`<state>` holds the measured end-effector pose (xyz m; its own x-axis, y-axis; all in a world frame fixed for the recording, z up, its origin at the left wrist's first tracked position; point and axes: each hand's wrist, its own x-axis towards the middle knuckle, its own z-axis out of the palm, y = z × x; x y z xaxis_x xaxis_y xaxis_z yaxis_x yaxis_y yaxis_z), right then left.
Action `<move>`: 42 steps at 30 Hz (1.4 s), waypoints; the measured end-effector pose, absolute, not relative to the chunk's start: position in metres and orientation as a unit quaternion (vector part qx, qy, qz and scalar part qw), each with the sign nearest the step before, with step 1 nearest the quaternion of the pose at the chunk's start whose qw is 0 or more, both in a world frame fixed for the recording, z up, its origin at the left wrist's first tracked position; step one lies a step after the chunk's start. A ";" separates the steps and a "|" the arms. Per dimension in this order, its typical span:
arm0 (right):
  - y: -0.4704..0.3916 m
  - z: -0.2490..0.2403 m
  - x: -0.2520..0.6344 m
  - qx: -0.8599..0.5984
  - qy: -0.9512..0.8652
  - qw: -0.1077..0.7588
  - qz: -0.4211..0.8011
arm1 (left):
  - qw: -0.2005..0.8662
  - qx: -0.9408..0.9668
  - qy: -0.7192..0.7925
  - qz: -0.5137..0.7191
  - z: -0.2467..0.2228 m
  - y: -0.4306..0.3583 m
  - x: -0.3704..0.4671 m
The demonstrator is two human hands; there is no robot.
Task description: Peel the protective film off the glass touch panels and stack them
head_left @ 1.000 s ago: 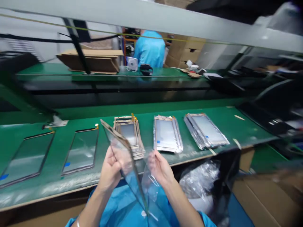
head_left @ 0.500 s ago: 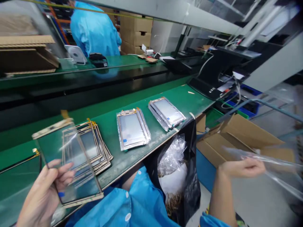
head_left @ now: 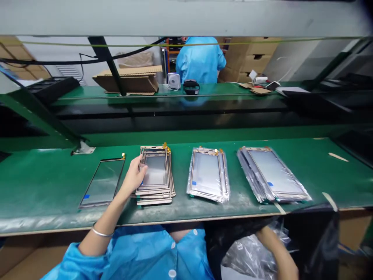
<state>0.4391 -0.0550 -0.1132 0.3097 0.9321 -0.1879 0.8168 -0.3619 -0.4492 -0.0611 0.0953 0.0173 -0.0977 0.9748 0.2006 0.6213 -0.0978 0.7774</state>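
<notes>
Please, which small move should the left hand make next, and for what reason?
Probably the left hand should gently straighten the stack of framed panels before leaving it: its fingers are at the stack's left edge, and the panels lie unevenly, with lower frames sticking out.

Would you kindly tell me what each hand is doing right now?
Left hand: at the top panel's edge; grip unclear.
Right hand: at the clear plastic, fingers hidden; open or closed cannot be told.
</notes>
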 end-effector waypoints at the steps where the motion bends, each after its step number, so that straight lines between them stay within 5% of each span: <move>1: -0.064 -0.100 0.440 -0.788 -0.556 0.129 0.232 | 0.214 0.631 0.637 0.387 0.018 0.095 -0.063; 4: -0.078 -0.058 0.406 -0.738 -0.609 0.173 0.233 | 0.137 0.667 0.641 0.355 0.026 0.089 -0.056; 8: -0.045 -0.016 0.309 -0.583 -0.732 0.348 0.048 | 0.085 0.810 0.537 0.219 0.040 0.075 -0.010; 13: 0.002 -0.008 0.236 -0.488 -0.826 0.279 -0.045 | 0.137 0.866 0.463 0.133 0.035 0.065 0.053; 20: 0.014 0.002 0.210 -0.569 -0.795 0.190 -0.086 | 0.189 0.863 0.459 0.096 0.021 0.077 0.062; 31: 0.028 0.008 0.210 -0.544 -0.779 0.293 0.108 | 0.271 0.835 0.465 0.112 0.028 0.084 0.066; 42: 0.035 0.082 0.246 -0.546 -0.646 0.463 0.265 | 0.423 0.748 0.449 0.243 0.054 0.081 0.084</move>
